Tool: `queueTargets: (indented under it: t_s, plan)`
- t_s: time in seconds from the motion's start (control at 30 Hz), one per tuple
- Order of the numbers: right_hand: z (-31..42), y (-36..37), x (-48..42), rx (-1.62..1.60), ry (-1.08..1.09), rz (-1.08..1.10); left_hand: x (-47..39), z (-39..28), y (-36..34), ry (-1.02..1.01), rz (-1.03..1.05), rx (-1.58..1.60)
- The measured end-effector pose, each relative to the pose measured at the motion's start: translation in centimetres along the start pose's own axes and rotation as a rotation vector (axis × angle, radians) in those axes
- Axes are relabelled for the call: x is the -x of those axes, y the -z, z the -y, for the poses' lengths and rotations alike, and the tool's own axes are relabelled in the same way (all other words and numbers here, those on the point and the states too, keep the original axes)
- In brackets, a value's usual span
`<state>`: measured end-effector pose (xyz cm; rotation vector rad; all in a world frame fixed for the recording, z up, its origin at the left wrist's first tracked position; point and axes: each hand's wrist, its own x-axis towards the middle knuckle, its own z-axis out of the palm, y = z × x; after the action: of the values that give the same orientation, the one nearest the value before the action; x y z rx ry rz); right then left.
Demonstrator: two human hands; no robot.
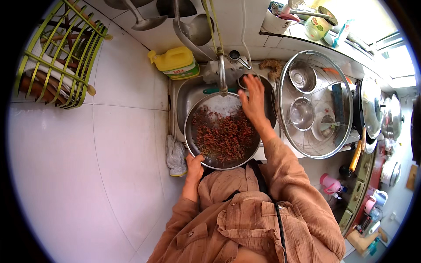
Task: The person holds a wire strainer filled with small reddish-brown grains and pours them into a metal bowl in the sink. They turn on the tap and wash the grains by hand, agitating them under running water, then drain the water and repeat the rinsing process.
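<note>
A round metal basin (190, 141) rests over the sink, with water in it and many small red berries that look like Sichuan peppercorns (227, 136). Under the metal faucet (221, 72), the water (222, 104) is white and foamy. My left hand (195, 167) grips the basin's rim at the near left, thumb on top. My right hand (254, 100) holds nothing, its fingers apart above the basin's far right rim, to the right of the faucet. Whether it touches the rim I cannot tell.
The steel sink (182, 98) lies beneath the basin. A yellow jug (177, 64) stands behind it at left, gray gloves (176, 156) hang nearer. At right a large glass lid (349, 108) leans over metal bowls (302, 113). Ladles (148, 23) hang above; a green rack (62, 56) is far left.
</note>
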<state>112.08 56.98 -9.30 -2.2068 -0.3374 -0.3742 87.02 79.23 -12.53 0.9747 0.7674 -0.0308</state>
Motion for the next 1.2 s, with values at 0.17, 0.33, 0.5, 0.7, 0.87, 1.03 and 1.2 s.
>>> queueTargets:
  t_s: [0.17,0.33,0.5,0.7,0.87,1.03,1.2]
  plan:
    - [1.1,1.6,5.2,-0.02,0.182,0.465,0.5,-1.0,1.7,-0.036,-0.029,-0.082]
    - [1.1,0.8,6.7,0.041,0.303,0.583,1.5,-2.9,1.5,-0.013,-0.058,-0.129]
    - [1.1,-1.0,7.1,-0.03,0.31,0.614,2.2,-3.1,2.0,0.023,-0.092,-0.144]
    - [0.6,-2.2,7.1,-0.077,0.288,0.596,2.8,-3.5,1.5,-0.046,-0.123,-0.158]
    - [0.1,-2.7,7.0,-0.142,0.265,0.573,3.1,-4.3,0.6,-0.015,-0.138,-0.186]
    - [0.2,-2.4,6.8,-0.166,0.216,0.614,3.1,-4.3,0.6,-0.037,-0.111,-0.18]
    - [-0.2,-2.4,6.9,-0.19,0.191,0.625,3.4,-4.8,-0.5,-0.047,-0.106,-0.197]
